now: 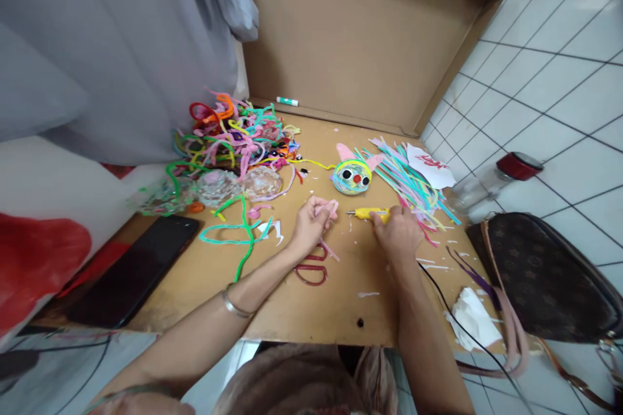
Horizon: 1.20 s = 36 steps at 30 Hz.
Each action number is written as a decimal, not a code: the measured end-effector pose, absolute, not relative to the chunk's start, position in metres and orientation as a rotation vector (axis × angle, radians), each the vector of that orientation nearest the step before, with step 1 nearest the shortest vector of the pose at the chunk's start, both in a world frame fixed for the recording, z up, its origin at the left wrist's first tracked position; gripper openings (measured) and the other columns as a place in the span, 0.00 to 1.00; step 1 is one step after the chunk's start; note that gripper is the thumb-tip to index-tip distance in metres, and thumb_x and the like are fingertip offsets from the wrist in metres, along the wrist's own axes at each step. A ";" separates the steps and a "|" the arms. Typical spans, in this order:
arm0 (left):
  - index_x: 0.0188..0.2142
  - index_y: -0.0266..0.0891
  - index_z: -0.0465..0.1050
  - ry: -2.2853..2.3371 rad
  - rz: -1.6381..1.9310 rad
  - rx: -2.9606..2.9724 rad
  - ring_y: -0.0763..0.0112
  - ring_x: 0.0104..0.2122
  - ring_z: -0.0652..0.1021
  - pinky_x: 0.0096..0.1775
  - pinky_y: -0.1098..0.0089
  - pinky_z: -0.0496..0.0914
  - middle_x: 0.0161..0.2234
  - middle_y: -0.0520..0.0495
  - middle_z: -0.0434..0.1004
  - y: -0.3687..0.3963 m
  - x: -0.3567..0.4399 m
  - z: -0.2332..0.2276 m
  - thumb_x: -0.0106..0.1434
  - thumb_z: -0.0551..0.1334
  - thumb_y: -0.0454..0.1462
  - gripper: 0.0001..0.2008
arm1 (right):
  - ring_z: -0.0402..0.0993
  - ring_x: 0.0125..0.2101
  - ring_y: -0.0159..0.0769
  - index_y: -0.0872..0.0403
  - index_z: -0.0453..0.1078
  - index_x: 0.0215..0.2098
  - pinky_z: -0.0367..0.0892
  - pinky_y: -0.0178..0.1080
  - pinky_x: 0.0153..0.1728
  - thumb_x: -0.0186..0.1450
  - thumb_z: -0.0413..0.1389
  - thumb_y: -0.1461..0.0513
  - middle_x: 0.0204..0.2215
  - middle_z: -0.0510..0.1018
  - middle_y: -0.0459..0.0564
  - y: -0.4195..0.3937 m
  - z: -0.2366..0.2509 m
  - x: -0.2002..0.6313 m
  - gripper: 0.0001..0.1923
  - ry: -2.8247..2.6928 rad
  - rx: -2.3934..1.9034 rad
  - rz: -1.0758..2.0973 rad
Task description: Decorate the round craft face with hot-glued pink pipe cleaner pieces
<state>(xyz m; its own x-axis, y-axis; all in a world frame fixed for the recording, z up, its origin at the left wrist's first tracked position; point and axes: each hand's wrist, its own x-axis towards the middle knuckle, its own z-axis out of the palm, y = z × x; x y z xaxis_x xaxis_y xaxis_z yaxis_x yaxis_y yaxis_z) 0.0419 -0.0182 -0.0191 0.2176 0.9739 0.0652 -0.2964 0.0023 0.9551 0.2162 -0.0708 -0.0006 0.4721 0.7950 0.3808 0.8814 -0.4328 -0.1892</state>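
Note:
My left hand point(309, 223) pinches a pink pipe cleaner piece point(329, 209) just above the cardboard work surface point(311, 298). My right hand point(399, 231) grips a yellow glue gun point(367, 213), its metal tip pointing left toward the pink piece. Its black cord point(440, 301) trails back over the board's near edge. Beyond both hands lies a round craft face point(352, 176) with googly eyes, a red nose and pink ears. Red-handled scissors point(311, 267) lie under my left wrist.
A tangle of coloured pipe cleaners point(233, 133) lies at the back left, straight coloured strips point(413, 181) at the right. A black phone point(134, 269) rests on the left, a brown handbag point(540, 279) and red-lidded jar point(491, 185) on the tiled floor at right. Cardboard flap point(350, 32) stands behind.

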 end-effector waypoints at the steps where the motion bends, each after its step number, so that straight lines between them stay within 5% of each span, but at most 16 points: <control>1: 0.31 0.38 0.64 0.805 1.188 1.115 0.82 0.16 0.63 0.21 0.78 0.57 0.22 0.54 0.73 -0.019 0.043 -0.019 0.55 0.66 0.51 0.20 | 0.75 0.38 0.48 0.59 0.74 0.37 0.67 0.45 0.36 0.62 0.54 0.54 0.37 0.78 0.63 -0.071 -0.001 0.212 0.16 -1.406 -2.194 -0.272; 6: 0.31 0.38 0.65 0.784 1.166 1.153 0.82 0.17 0.63 0.22 0.77 0.58 0.21 0.55 0.71 -0.026 0.043 -0.018 0.56 0.66 0.52 0.20 | 0.74 0.30 0.38 0.53 0.75 0.32 0.69 0.40 0.34 0.56 0.59 0.52 0.29 0.79 0.50 -0.069 -0.006 0.174 0.13 -1.153 -1.469 0.669; 9: 0.31 0.38 0.65 0.803 1.137 1.178 0.81 0.17 0.61 0.22 0.77 0.56 0.17 0.59 0.64 -0.031 0.043 -0.017 0.57 0.65 0.52 0.20 | 0.73 0.28 0.35 0.53 0.76 0.29 0.68 0.39 0.33 0.50 0.64 0.53 0.25 0.79 0.47 -0.068 -0.006 0.155 0.13 -0.969 -1.326 0.898; 23: 0.29 0.37 0.73 0.800 1.157 1.071 0.77 0.24 0.68 0.30 0.74 0.64 0.24 0.54 0.71 -0.028 0.044 -0.021 0.52 0.68 0.48 0.16 | 0.62 0.15 0.24 0.53 0.68 0.24 0.55 0.30 0.17 0.46 0.64 0.55 0.18 0.74 0.41 -0.067 -0.006 0.151 0.13 -0.620 -1.224 1.077; 36: 0.32 0.34 0.74 0.709 1.061 1.010 0.76 0.23 0.72 0.29 0.71 0.69 0.24 0.50 0.74 -0.032 0.046 -0.031 0.51 0.71 0.48 0.19 | 0.69 0.15 0.27 0.54 0.70 0.22 0.67 0.31 0.19 0.45 0.65 0.57 0.14 0.74 0.41 -0.068 -0.002 0.147 0.11 -0.593 -1.232 1.069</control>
<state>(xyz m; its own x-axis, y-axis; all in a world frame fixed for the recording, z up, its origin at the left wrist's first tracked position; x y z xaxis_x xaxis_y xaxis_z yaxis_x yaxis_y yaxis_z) 0.0458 -0.0323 -0.0306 0.3502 0.9366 -0.0069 -0.3652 0.1434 0.9198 0.1473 -0.0680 -0.0016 0.4225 0.8899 -0.1719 -0.3253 -0.0281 -0.9452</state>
